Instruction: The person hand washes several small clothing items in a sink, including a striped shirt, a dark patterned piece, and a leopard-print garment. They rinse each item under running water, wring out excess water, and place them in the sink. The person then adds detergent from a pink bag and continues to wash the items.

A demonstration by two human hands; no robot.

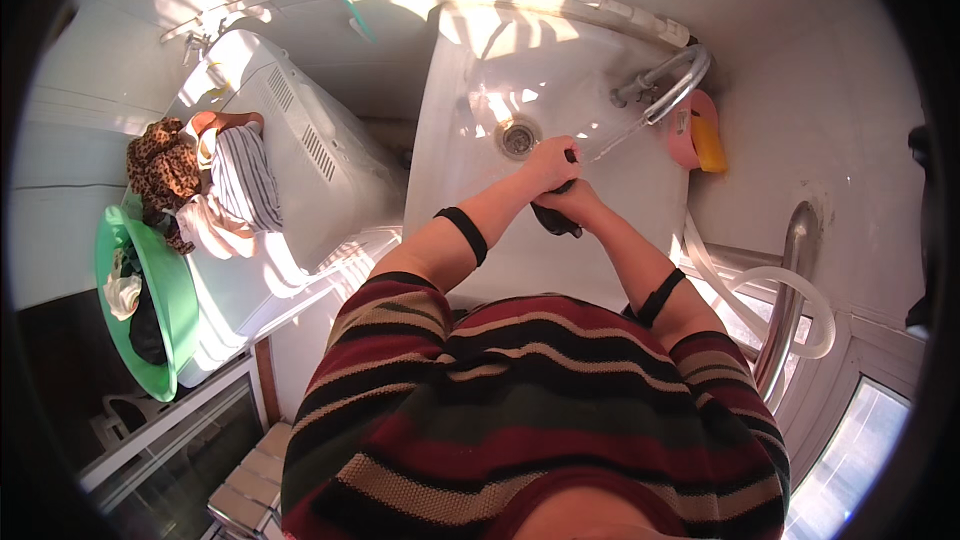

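Both my hands meet over a white sink (pixel 465 157), gripping a dark wet cloth (pixel 556 220) between them. My left hand (pixel 553 163) is closed round its upper part, where a bit of dark fabric shows by the thumb. Just below, my right hand (pixel 576 202) is shut on the lower part, and a dark end hangs out under it. Water runs from the curved metal faucet (pixel 679 82) in a thin stream that reaches down beside my left hand. The sink drain (pixel 518 138) lies just beyond my hands.
Left of the sink stands a white washing machine (pixel 315 135) with a leopard-print cloth (pixel 161 161) and a striped cloth (pixel 244 176) on it. A green basin (pixel 184 300) holds clothes. At right are a pink container (pixel 681 136), a metal pipe (pixel 799 240) and a pale hose (pixel 821 307).
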